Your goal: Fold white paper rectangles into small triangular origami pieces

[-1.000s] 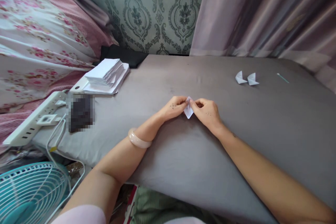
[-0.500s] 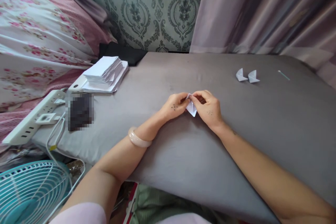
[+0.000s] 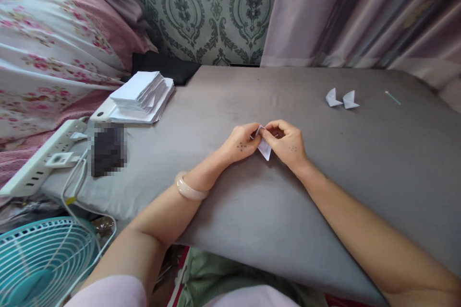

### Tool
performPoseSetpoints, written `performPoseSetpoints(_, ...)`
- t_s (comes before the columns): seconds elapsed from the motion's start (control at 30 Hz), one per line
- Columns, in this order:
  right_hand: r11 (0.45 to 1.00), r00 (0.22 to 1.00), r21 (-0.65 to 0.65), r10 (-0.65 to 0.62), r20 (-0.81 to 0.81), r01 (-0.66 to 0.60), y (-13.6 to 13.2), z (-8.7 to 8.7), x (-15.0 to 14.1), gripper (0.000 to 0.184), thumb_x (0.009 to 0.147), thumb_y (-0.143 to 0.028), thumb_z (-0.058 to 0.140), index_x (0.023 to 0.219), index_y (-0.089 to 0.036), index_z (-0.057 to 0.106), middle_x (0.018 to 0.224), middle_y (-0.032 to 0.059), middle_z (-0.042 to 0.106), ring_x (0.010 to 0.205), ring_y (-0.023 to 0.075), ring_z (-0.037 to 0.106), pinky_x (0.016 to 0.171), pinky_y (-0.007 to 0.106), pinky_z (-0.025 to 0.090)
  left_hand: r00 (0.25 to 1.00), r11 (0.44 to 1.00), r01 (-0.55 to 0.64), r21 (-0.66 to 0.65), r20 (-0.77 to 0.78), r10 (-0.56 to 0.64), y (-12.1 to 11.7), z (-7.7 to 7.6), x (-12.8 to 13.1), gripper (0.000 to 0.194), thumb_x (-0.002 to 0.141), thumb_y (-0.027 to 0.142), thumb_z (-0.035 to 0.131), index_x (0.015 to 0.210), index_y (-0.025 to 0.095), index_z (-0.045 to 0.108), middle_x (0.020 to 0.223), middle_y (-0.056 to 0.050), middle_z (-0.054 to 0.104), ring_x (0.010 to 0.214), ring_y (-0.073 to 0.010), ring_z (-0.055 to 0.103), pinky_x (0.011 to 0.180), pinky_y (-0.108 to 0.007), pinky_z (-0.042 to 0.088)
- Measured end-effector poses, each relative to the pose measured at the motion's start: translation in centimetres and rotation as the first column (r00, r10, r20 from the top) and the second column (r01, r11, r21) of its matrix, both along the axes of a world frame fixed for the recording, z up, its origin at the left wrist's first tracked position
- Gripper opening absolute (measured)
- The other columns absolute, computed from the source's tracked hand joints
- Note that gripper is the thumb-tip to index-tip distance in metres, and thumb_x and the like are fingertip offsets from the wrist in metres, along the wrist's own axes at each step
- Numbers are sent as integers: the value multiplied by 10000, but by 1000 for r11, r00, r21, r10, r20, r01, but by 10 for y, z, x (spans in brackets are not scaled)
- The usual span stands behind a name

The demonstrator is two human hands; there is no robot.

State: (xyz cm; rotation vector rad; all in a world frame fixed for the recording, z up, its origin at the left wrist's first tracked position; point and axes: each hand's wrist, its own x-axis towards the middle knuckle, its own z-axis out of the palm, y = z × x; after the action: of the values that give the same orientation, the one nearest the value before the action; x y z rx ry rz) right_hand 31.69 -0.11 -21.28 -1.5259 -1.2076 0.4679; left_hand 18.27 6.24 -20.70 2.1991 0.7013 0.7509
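Observation:
Both hands meet over the near middle of the grey-covered surface [image 3: 223, 201], pinching one small folded piece of white paper [image 3: 265, 149]. My left hand [image 3: 242, 143] grips its left side, fingers closed. On the other side, my right hand [image 3: 288, 143] holds it with the thumb pressed near its top and the fingers curled behind. A pointed lower end of the paper shows below the thumbs; the rest is hidden by the fingers. Farther right stand two folded white paper shapes [image 3: 333, 98], [image 3: 350, 100] side by side, each with upturned points.
At the back left lies a stack of white paper [image 3: 139, 93] near a black cloth [image 3: 165, 67]. A white power strip [image 3: 46, 158] with cables and a blurred dark object [image 3: 108, 149] are on the left. A turquoise fan [image 3: 43, 264] stands below. A cotton swab [image 3: 393, 98] lies far right.
The hands stay together on the folded paper, and slightly more of its lower part shows between them. The view has shifted a little; the other things rest where they were.

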Motion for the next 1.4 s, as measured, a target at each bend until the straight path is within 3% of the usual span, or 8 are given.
performPoseSetpoints(0.23,996,982,5,86,-165,-86,-1,6,2,226,787,-426,628,817,-206,666,813,24,701,757,153,642,704,288,520,981,987,-157,-24,114,159,4,-2,-1,160,823,201,507,861,146,652,637,8,561,588,-88,482,580,-205,384)
performPoseSetpoints(0.33,995,952,-54,60,-300,-80,0,4,4,284,793,-480,615,835,-204,668,812,34,702,744,162,650,652,289,538,943,960,-270,-71,183,279,9,-5,-1,161,842,224,505,856,161,652,652,1,587,611,-97,518,594,-208,411)
performPoseSetpoints(0.47,968,876,-151,108,-469,-200,0,2,1,306,736,-448,690,881,-179,665,854,71,719,727,182,679,590,295,560,899,928,-363,-81,233,371,14,-6,-2,140,848,205,500,855,171,636,686,-5,616,640,-102,549,624,-213,435)
performPoseSetpoints(0.67,947,834,-179,132,-535,-265,-2,3,-3,254,702,-234,692,944,-165,666,871,84,746,750,175,699,643,291,572,898,918,-394,46,233,374,12,-6,-2,142,858,184,495,885,174,634,757,-21,649,682,-107,563,683,-228,451)
performPoseSetpoints(0.9,937,792,-232,71,-606,-261,1,5,-1,151,782,-174,551,870,-153,671,804,101,747,684,176,704,602,289,570,917,907,-373,198,230,327,5,-6,-1,153,849,162,510,935,181,634,838,-44,665,726,-115,576,726,-237,462)
performPoseSetpoints(1.17,968,928,-217,41,-370,-129,1,-4,-5,258,832,-413,619,830,-157,650,732,82,729,582,165,682,538,280,567,913,922,-380,74,190,361,2,-6,3,154,833,160,514,918,178,642,789,-36,669,685,-112,568,706,-235,457)
performPoseSetpoints(1.3,972,1000,-233,-18,-6,16,0,-10,2,241,866,-356,541,888,-161,681,711,74,724,572,189,680,576,315,548,919,921,-390,-11,65,390,4,-5,3,165,787,148,515,846,159,668,718,-31,661,643,-116,562,658,-238,450)
performPoseSetpoints(1.4,976,959,-212,7,283,56,-1,-10,5,278,888,-287,473,1001,-178,702,740,74,731,637,207,687,684,344,523,938,932,-345,-110,-9,346,6,-5,1,204,762,146,507,858,143,686,669,-28,648,632,-130,575,633,-243,463)
